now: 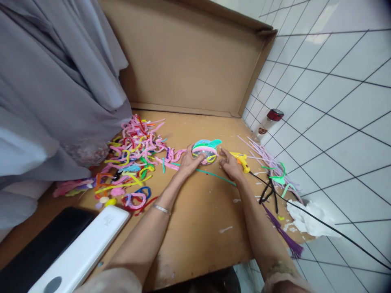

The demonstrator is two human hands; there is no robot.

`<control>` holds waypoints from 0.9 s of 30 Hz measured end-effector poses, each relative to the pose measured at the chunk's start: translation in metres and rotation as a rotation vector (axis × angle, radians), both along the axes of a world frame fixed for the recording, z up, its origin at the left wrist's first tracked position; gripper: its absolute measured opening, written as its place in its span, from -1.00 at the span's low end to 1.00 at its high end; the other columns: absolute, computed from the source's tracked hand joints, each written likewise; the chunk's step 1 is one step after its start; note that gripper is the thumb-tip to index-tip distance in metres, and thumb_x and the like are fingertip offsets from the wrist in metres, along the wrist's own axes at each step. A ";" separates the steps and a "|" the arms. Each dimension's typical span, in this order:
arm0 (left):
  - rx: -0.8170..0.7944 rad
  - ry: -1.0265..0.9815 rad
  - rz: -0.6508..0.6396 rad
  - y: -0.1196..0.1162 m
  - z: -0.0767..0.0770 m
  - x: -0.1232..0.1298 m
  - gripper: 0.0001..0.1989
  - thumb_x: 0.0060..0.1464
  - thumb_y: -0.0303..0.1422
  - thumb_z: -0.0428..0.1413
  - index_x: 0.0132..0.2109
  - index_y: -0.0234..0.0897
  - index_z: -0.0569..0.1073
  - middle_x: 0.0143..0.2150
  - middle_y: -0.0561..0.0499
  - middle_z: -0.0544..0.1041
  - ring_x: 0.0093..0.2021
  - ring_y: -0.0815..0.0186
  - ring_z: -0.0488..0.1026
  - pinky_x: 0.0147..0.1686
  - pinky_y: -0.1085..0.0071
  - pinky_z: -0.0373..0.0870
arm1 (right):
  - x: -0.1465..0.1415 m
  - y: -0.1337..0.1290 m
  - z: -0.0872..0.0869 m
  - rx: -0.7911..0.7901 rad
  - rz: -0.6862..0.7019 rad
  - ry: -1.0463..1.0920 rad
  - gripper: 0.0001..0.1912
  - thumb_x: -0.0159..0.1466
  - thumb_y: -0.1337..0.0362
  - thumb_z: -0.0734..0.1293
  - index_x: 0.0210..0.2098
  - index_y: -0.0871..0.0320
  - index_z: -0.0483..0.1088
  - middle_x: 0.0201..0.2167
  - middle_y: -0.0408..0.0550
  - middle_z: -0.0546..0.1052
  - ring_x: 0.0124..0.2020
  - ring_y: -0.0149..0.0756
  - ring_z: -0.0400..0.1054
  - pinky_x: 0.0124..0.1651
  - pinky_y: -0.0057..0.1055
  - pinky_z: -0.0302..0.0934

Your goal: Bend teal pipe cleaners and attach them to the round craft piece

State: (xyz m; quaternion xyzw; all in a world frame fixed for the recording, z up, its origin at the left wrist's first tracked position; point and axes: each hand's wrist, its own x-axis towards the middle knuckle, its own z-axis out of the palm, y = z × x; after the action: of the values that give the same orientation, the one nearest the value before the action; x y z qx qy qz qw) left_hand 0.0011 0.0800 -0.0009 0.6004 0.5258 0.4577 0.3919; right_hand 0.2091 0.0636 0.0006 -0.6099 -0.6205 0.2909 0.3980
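My left hand (191, 160) grips a clear round ball (209, 155) trimmed with pink, green, blue and yellow fuzzy pipe cleaner. A teal flap (215, 143) sticks out from its top right. Just right of the ball is my right hand (229, 163), its fingers bent but apart, and I see nothing in them. Close behind that hand lies a yellow hot glue gun (243, 160), partly hidden by it. A thin green pipe cleaner (215, 176) stretches across the table below both hands.
Left stands a heap of coloured pipe cleaners (137, 150) beside a grey curtain (61, 81). A white device (85, 248) lies front left. Lilac pipe cleaners (262, 156), a red-lidded jar (269, 122), black cord (317, 217) and white tissue (308, 217) are right. Cardboard (195, 57) stands behind.
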 end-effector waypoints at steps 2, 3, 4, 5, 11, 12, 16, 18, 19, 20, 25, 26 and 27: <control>0.000 -0.015 0.014 -0.001 0.001 0.002 -0.32 0.03 -0.13 0.20 0.26 -0.29 0.32 0.17 -0.23 0.51 0.20 0.02 0.43 0.23 0.09 0.30 | -0.005 0.002 -0.001 0.046 0.021 -0.096 -0.35 0.12 0.38 0.27 0.23 0.16 0.34 0.19 0.16 0.47 0.08 -0.04 0.43 0.24 0.02 0.27; 0.002 -0.023 0.023 -0.002 0.002 0.003 -0.32 0.03 -0.13 0.21 0.26 -0.29 0.32 0.17 -0.22 0.51 0.20 0.02 0.43 0.23 0.09 0.30 | -0.008 0.003 -0.001 0.072 0.037 -0.146 -0.37 0.12 0.40 0.26 0.21 0.17 0.35 0.18 0.17 0.48 0.14 -0.02 0.40 0.29 0.03 0.21; 0.004 -0.029 0.034 -0.003 0.002 0.004 -0.32 0.02 -0.14 0.22 0.26 -0.29 0.32 0.17 -0.22 0.50 0.20 0.02 0.42 0.23 0.08 0.30 | -0.011 0.004 -0.001 0.097 0.060 -0.192 -0.38 0.13 0.41 0.25 0.20 0.17 0.36 0.17 0.16 0.49 0.18 -0.01 0.37 0.32 0.01 0.18; 0.005 -0.034 0.046 -0.003 0.002 0.005 -0.32 0.01 -0.14 0.22 0.25 -0.29 0.33 0.17 -0.23 0.50 0.20 0.02 0.42 0.23 0.08 0.30 | -0.015 0.004 -0.002 0.117 0.084 -0.232 -0.39 0.14 0.42 0.24 0.20 0.17 0.36 0.15 0.15 0.50 0.19 -0.01 0.36 0.32 0.00 0.18; 0.037 -0.069 0.102 -0.004 0.002 0.009 -0.36 0.00 -0.19 0.24 0.22 -0.26 0.36 0.09 -0.19 0.55 0.10 0.05 0.48 0.14 0.10 0.38 | -0.027 0.004 -0.002 0.087 0.049 -0.481 -0.45 0.18 0.49 0.16 0.15 0.16 0.36 0.00 0.15 0.57 0.01 -0.03 0.45 0.11 -0.12 0.32; 0.041 -0.073 0.105 -0.004 0.002 0.010 -0.37 0.00 -0.20 0.24 0.21 -0.26 0.36 0.07 -0.18 0.55 0.08 0.05 0.49 0.13 0.11 0.39 | -0.028 0.003 0.000 0.072 0.034 -0.515 -0.49 0.20 0.48 0.15 0.11 0.17 0.38 -0.02 0.16 0.58 -0.02 -0.03 0.46 0.07 -0.16 0.33; 0.050 -0.086 0.097 -0.005 0.001 0.014 -0.37 0.00 -0.20 0.24 0.21 -0.28 0.35 0.05 -0.17 0.55 0.08 0.05 0.48 0.13 0.11 0.39 | -0.029 0.000 0.008 0.017 -0.022 -0.577 -0.62 0.26 0.45 0.14 -0.01 0.21 0.44 -0.07 0.18 0.59 -0.09 -0.05 0.48 -0.04 -0.26 0.31; 0.061 -0.099 0.087 -0.005 0.000 0.017 -0.38 0.00 -0.20 0.24 0.20 -0.28 0.35 0.05 -0.17 0.54 0.09 0.06 0.47 0.13 0.12 0.38 | -0.030 -0.002 0.012 -0.017 -0.066 -0.592 -0.65 0.28 0.44 0.15 -0.04 0.21 0.46 -0.07 0.17 0.60 -0.09 -0.07 0.48 -0.07 -0.30 0.29; 0.065 -0.103 0.082 -0.005 0.000 0.017 -0.39 0.00 -0.21 0.23 0.19 -0.28 0.36 0.06 -0.17 0.54 0.09 0.06 0.47 0.13 0.12 0.38 | -0.031 -0.002 0.013 -0.035 -0.089 -0.603 -0.67 0.28 0.44 0.16 -0.05 0.21 0.47 -0.08 0.15 0.60 -0.09 -0.08 0.48 -0.08 -0.32 0.29; 0.066 -0.104 0.078 -0.005 0.000 0.018 -0.40 0.00 -0.21 0.23 0.19 -0.29 0.36 0.07 -0.17 0.53 0.10 0.07 0.47 0.14 0.13 0.38 | -0.032 -0.003 0.014 -0.051 -0.111 -0.616 -0.68 0.28 0.44 0.17 -0.06 0.20 0.48 -0.08 0.14 0.61 -0.10 -0.09 0.48 -0.09 -0.34 0.28; 0.060 -0.109 0.076 -0.005 -0.001 0.019 -0.40 0.01 -0.20 0.23 0.18 -0.30 0.36 0.09 -0.19 0.51 0.10 0.05 0.47 0.15 0.10 0.36 | -0.039 -0.001 0.012 -0.084 -0.210 -0.673 -0.67 0.30 0.47 0.17 -0.05 0.23 0.48 -0.09 0.14 0.62 -0.12 -0.13 0.49 -0.11 -0.38 0.26; 0.064 -0.112 0.074 -0.005 0.000 0.019 -0.41 0.02 -0.20 0.23 0.18 -0.30 0.35 0.09 -0.19 0.52 0.09 0.06 0.47 0.14 0.10 0.37 | -0.040 0.000 0.011 -0.083 -0.226 -0.684 -0.66 0.31 0.47 0.16 -0.03 0.23 0.48 -0.10 0.15 0.62 -0.12 -0.13 0.49 -0.12 -0.37 0.25; 0.070 -0.116 0.073 -0.005 0.000 0.019 -0.41 0.02 -0.20 0.23 0.18 -0.29 0.35 0.09 -0.19 0.52 0.08 0.06 0.47 0.14 0.10 0.37 | -0.041 0.000 0.010 -0.085 -0.239 -0.696 -0.66 0.32 0.47 0.16 -0.02 0.24 0.48 -0.11 0.16 0.62 -0.13 -0.13 0.50 -0.12 -0.37 0.25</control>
State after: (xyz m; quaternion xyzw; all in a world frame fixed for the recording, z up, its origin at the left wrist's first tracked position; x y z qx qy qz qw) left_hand 0.0197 0.0753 -0.0014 0.5667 0.5074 0.5237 0.3836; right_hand 0.1678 0.0638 0.0104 -0.7564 -0.6306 0.0431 0.1684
